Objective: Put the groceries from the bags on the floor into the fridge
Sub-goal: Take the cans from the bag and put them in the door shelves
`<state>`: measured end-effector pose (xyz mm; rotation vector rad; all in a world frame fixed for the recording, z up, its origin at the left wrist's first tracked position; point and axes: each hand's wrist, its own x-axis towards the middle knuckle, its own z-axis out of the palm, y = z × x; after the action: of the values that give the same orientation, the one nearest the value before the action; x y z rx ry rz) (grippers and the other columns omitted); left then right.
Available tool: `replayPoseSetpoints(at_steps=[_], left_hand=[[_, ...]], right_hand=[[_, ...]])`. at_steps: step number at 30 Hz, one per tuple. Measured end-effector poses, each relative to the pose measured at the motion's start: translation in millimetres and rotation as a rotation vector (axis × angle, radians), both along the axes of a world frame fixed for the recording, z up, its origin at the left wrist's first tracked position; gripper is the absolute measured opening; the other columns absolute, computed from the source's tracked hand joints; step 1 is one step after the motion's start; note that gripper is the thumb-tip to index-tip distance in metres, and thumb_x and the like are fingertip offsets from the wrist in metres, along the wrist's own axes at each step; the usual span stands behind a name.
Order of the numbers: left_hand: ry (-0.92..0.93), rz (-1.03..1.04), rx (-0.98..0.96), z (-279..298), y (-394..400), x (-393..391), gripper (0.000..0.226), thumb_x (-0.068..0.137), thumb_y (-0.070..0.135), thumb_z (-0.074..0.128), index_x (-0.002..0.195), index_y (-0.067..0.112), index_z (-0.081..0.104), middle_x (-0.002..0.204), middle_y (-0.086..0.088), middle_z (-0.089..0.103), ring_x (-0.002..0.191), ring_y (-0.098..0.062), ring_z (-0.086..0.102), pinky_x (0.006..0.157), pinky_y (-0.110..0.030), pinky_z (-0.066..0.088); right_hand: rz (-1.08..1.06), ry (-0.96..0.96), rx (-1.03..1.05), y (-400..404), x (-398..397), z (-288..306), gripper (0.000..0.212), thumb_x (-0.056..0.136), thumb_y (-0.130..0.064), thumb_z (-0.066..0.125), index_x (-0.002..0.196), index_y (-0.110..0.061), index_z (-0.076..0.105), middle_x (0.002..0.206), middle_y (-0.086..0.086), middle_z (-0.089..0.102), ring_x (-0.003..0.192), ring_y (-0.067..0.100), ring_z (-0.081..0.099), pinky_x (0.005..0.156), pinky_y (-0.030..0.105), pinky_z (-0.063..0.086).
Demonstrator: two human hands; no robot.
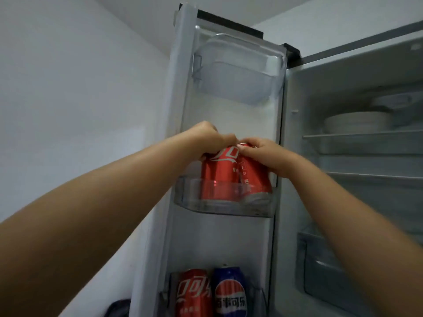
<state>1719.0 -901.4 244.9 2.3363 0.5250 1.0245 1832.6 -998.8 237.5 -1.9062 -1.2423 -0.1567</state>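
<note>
Two hands [211, 138] [263, 154] on red cans [229, 172]

- 3 red cans: 2 [218, 172] [254, 173] in the middle door shelf [187, 197], 1 [193, 294] lower down
- 1 blue can [230, 291]
- 3 door shelves
- 2 hands [211, 139] [266, 154]
- 1 pile of white plates [357, 122]

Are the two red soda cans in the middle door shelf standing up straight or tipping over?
Tipping a little. The two red soda cans lean together at the top in the clear plastic door shelf, bottoms splayed.
</note>
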Motion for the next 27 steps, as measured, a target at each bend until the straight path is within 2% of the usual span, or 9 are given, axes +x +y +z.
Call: replayPoseSetpoints(at_steps=[3, 5, 8, 11, 13, 15, 17, 21, 27], left_hand=[[0.095, 0.07, -0.045, 4, 0, 7, 0.043, 0.089, 0.041, 0.052, 0.101, 0.001, 0.06, 0.093, -0.017, 0.06, 0.071, -0.028, 0.057, 0.06, -0.027, 0.049], [0.173, 0.143, -0.011, 5, -5, 12, 0.04, 0.096, 0.039, 0.041, 0.095, 0.001, 0.053, 0.083, -0.018, 0.055, 0.064, -0.029, 0.052, 0.052, -0.025, 0.042], [0.265, 0.213, 0.016, 5, -8, 19, 0.034, 0.102, 0.034, 0.025, 0.1, 0.007, 0.046, 0.073, -0.011, 0.046, 0.054, -0.021, 0.042, 0.047, -0.025, 0.036], [0.294, 0.267, -0.061, 0, -11, 20, 0.041, 0.102, 0.042, 0.019, 0.098, 0.009, 0.042, 0.07, -0.01, 0.046, 0.053, -0.021, 0.048, 0.044, -0.024, 0.043], [0.292, 0.288, -0.06, -3, -16, 19, 0.044, 0.102, 0.043, 0.017, 0.109, 0.01, 0.044, 0.082, -0.015, 0.051, 0.069, -0.031, 0.061, 0.05, -0.033, 0.048], [0.287, 0.367, 0.105, -6, -15, 21, 0.047, 0.104, 0.033, 0.017, 0.131, 0.004, 0.042, 0.117, -0.023, 0.053, 0.107, -0.041, 0.059, 0.073, -0.045, 0.051], [0.248, 0.467, 0.345, -13, -15, 16, 0.042, 0.104, 0.026, 0.022, 0.134, 0.005, 0.042, 0.134, -0.022, 0.049, 0.121, -0.038, 0.051, 0.093, -0.042, 0.045], [0.235, 0.503, 0.61, -26, -14, -6, 0.028, 0.098, 0.018, 0.037, 0.118, 0.005, 0.052, 0.12, -0.019, 0.059, 0.108, -0.037, 0.058, 0.083, -0.037, 0.047], [0.264, 0.449, 0.736, -49, -25, -77, 0.027, 0.095, 0.013, 0.039, 0.115, 0.005, 0.054, 0.117, -0.015, 0.057, 0.11, -0.034, 0.054, 0.085, -0.039, 0.046]], right_hand=[[-0.017, -0.034, -0.021, 4, 5, -8, 0.037, 0.096, -0.033, 0.041, 0.129, -0.016, 0.045, 0.125, 0.015, 0.057, 0.105, 0.027, 0.059, 0.096, 0.04, 0.048], [-0.08, -0.125, -0.005, 6, 11, -12, 0.043, 0.099, -0.034, 0.033, 0.138, -0.015, 0.036, 0.135, 0.015, 0.05, 0.115, 0.028, 0.054, 0.097, 0.037, 0.042], [-0.146, -0.266, 0.019, 6, 8, -19, 0.044, 0.101, -0.027, 0.024, 0.142, -0.012, 0.03, 0.147, 0.015, 0.037, 0.133, 0.029, 0.038, 0.106, 0.033, 0.033], [-0.142, -0.309, 0.033, 7, 7, -22, 0.045, 0.101, -0.026, 0.023, 0.143, -0.011, 0.027, 0.147, 0.017, 0.037, 0.132, 0.03, 0.039, 0.106, 0.034, 0.035], [-0.136, -0.31, 0.03, 8, 10, -24, 0.045, 0.101, -0.027, 0.023, 0.144, -0.013, 0.024, 0.146, 0.018, 0.036, 0.129, 0.03, 0.042, 0.103, 0.036, 0.038], [-0.132, -0.323, 0.03, 8, 13, -24, 0.045, 0.101, -0.027, 0.024, 0.144, -0.014, 0.024, 0.145, 0.019, 0.036, 0.128, 0.032, 0.043, 0.102, 0.037, 0.04], [-0.125, -0.341, 0.027, 5, 11, -25, 0.046, 0.101, -0.029, 0.028, 0.144, -0.014, 0.025, 0.144, 0.019, 0.038, 0.127, 0.033, 0.045, 0.101, 0.039, 0.041], [-0.168, -0.447, 0.049, -5, 1, -26, 0.043, 0.098, -0.024, 0.038, 0.139, -0.01, 0.039, 0.139, 0.016, 0.047, 0.126, 0.029, 0.046, 0.102, 0.035, 0.039], [-0.162, -0.578, 0.131, -11, -55, -40, 0.032, 0.09, -0.018, 0.05, 0.116, -0.004, 0.062, 0.121, 0.019, 0.06, 0.115, 0.032, 0.053, 0.096, 0.034, 0.039]])
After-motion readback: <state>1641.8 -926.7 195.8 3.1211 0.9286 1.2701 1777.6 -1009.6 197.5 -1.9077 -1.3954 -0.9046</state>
